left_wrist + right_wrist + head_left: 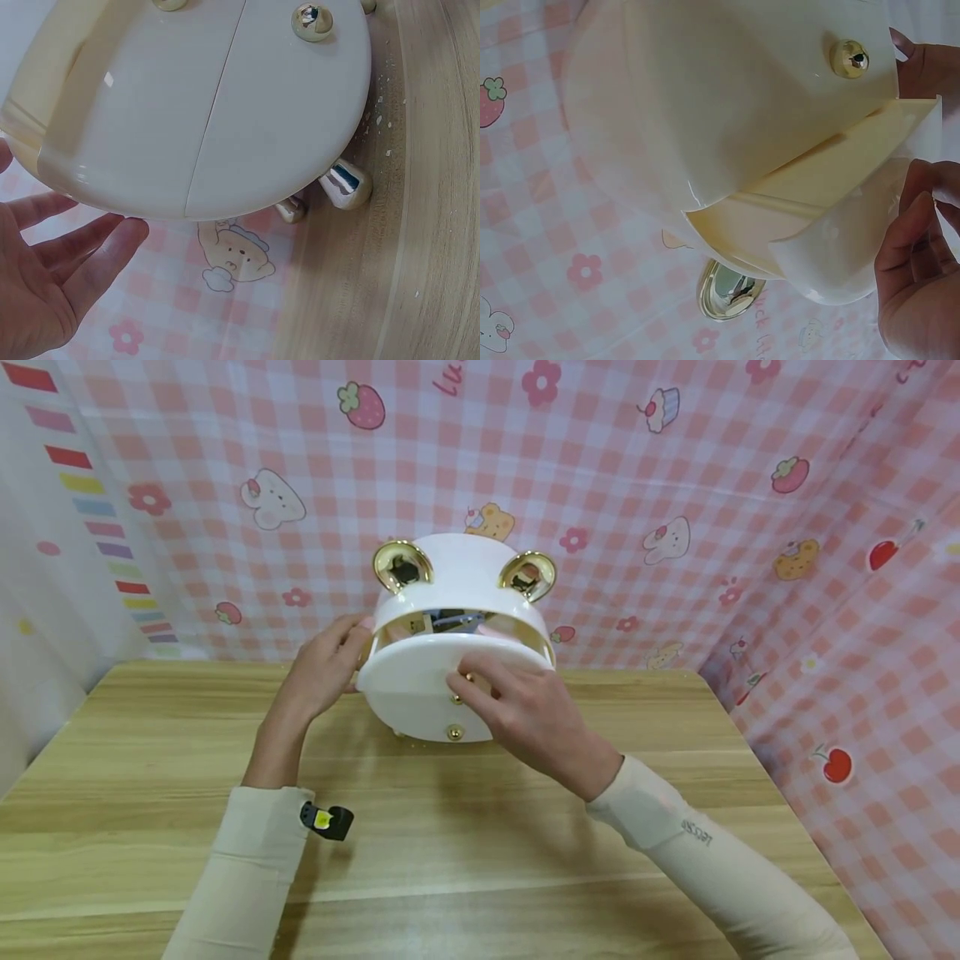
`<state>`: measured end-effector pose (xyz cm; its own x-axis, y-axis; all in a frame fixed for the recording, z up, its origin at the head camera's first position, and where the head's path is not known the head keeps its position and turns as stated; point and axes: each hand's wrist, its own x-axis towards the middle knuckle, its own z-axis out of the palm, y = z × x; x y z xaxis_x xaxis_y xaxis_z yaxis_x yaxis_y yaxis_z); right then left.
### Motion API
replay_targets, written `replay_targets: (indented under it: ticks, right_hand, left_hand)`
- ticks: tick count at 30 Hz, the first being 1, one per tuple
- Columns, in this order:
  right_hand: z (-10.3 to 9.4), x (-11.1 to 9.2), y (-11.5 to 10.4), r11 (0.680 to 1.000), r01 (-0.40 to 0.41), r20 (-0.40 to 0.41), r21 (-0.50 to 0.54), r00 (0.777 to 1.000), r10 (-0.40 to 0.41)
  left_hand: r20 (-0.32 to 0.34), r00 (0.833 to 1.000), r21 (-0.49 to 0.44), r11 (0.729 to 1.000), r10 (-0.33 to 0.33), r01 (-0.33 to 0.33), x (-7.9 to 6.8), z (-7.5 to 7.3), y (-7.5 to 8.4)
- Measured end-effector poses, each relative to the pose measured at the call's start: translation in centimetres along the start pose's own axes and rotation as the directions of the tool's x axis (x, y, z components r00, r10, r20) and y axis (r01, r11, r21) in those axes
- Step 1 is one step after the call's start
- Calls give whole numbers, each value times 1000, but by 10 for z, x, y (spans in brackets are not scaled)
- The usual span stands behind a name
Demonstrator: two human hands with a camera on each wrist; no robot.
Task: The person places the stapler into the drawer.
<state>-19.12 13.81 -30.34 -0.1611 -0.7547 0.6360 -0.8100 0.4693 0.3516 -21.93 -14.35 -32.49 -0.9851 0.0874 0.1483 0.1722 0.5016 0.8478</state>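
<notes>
A white rounded box [468, 578] with gold-rimmed ears [402, 567] stands on small gold feet [347, 185]. Its upper drawer [408, 664] is partly out, leaving a gap at the top where some bluish contents [457, 622] show. My right hand [532, 714] reaches across the drawer front, thumb and forefinger pinching at its gold knob, which the fingers mostly cover. Against the box's left side rests my left hand [322, 664]; in the left wrist view its fingers [105, 259] are extended along the edge. Lower on the front sits another gold knob [454, 732].
The box stands near the back of a wood-grain table [450, 877]. Behind it hangs a pink checked cloth [322, 460], which continues along the right side. A black wrist strap piece [327, 820] juts from the left sleeve. Small pale crumbs [379, 120] lie by the box.
</notes>
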Motion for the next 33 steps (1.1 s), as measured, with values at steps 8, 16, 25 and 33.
replay_targets:
  ticks: [8,16,25,33]
  right_hand:
    - [4,1,2,1000,-23,1,-2,1000,23]
    - [7,3,4,1000,-26,-18,4,1000,26]
    - [9,4,7,999,-33,4,12,999,32]
    - [10,5,9,999,-48,26,16,999,48]
  left_hand:
    - [9,1000,-28,1000,-9,9,-1,0,0]
    - [14,1000,-49,999,-13,14,-1,0,0]
    - [15,1000,-43,999,-9,10,-1,0,0]
    - [12,1000,-44,999,-4,4,-1,-1,1]
